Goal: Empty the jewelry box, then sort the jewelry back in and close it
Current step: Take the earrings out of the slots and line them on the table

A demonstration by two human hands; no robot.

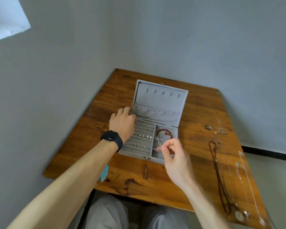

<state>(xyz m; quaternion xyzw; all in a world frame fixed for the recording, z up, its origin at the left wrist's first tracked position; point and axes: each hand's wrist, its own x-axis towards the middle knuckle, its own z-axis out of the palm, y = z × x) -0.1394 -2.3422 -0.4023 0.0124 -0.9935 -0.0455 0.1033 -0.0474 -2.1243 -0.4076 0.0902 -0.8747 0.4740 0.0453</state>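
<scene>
The right hand (175, 156) had its thumb and forefinger pinched together on something thin and pale, a fine chain or small piece (159, 142) too slight to make out, held just over the right-hand compartments of the jewelry box (149, 129). The other fingers were curled loosely in. The left hand (122, 123) lay at the box's left edge, fingers bent and resting against its rim where base meets lid, a ring on one finger and a black watch (111, 139) on the wrist; whether it gripped the box or only steadied it I couldn't tell.

The grey velvet box sat open in the middle of the wooden table (205, 113), its lid (158, 103) standing back. In the slotted left section sat rings and pearl earrings (149, 137); in the far right compartment lay a red beaded bracelet (165, 132) with a pale bangle.

Well off to the right, on the table, a dark red bead necklace (220, 177) and several thin silvery chains (244, 177) lay stretched out side by side.
</scene>
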